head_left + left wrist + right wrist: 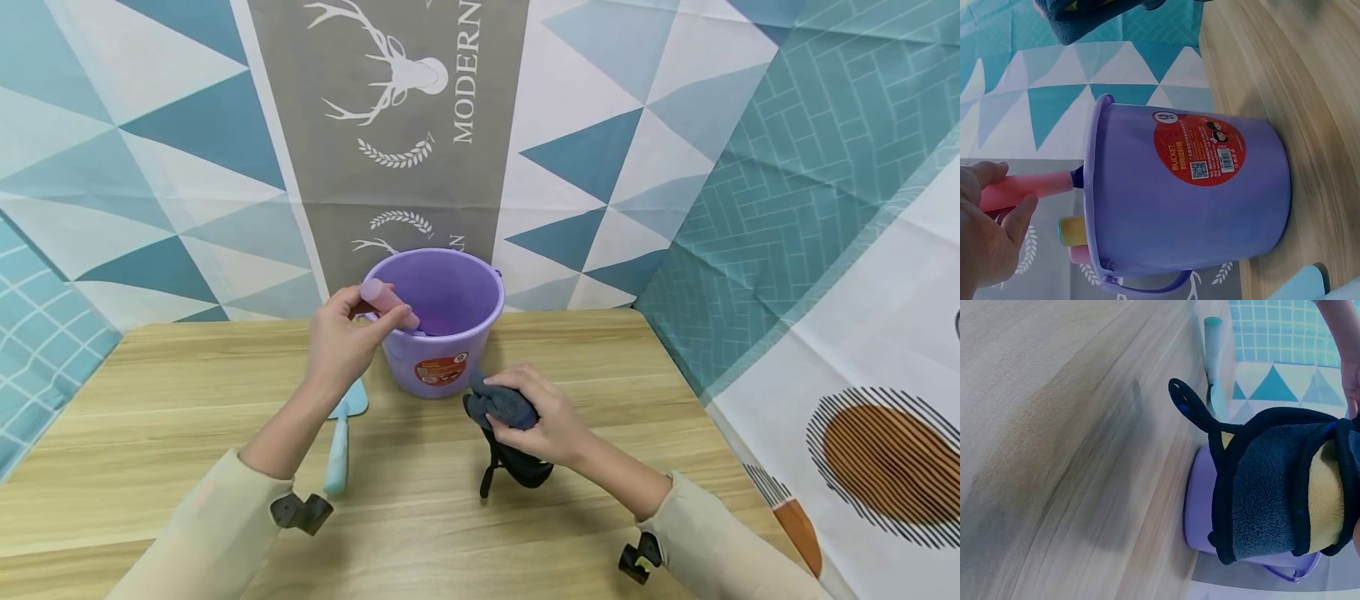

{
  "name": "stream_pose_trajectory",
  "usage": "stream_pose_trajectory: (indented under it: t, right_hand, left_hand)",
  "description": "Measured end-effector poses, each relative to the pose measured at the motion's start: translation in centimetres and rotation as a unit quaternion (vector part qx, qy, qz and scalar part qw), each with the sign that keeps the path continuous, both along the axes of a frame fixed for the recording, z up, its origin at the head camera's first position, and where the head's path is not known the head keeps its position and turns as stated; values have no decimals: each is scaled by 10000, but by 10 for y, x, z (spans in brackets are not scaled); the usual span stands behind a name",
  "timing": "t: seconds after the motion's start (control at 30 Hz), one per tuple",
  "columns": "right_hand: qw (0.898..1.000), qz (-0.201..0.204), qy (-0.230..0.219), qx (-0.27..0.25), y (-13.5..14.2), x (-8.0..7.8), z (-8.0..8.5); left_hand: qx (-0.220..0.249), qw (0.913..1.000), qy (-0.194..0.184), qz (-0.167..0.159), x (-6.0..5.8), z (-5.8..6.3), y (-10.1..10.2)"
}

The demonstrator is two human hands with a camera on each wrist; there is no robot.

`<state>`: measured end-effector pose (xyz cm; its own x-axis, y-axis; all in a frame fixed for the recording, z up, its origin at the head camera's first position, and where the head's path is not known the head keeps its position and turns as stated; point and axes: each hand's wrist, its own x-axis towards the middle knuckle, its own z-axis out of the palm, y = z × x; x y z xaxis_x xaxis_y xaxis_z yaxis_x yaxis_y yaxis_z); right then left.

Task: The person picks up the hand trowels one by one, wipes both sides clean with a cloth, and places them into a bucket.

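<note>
My left hand (341, 342) pinches a pink handle (386, 302) between thumb and fingers. The handle slants down over the near left rim of a purple bucket (401, 365). In the left wrist view a dark blue collar (1077, 177) joins its lower end, and the rest is hidden inside the bucket. My right hand (551, 421) grips a folded dark grey-blue cloth (506, 407) just right of the bucket. Black edging, a yellow face and a hanging loop (1190, 403) show on the cloth in the right wrist view.
A light blue tool with a flat blade and long handle (337, 458) lies left of the bucket on the wooden table (187, 417). A yellow handle end (1072, 231) and a pink one (1079, 254) poke out past the bucket rim. Patterned sheets hang behind and at right.
</note>
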<state>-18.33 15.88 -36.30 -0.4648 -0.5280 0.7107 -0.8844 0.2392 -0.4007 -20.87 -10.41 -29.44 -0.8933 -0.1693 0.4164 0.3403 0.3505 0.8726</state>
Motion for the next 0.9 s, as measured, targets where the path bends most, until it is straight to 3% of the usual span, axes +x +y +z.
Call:
stream_pose_trajectory:
  t: [0.4, 0.9]
  right_hand:
    - [9999, -31, 51, 104, 1, -1, 0]
    - [9998, -90, 39, 191, 2, -2, -2]
  left_hand:
    - [-282, 9994, 110, 151, -4, -7, 3]
    - [-131, 9994, 178, 255, -17, -18, 8]
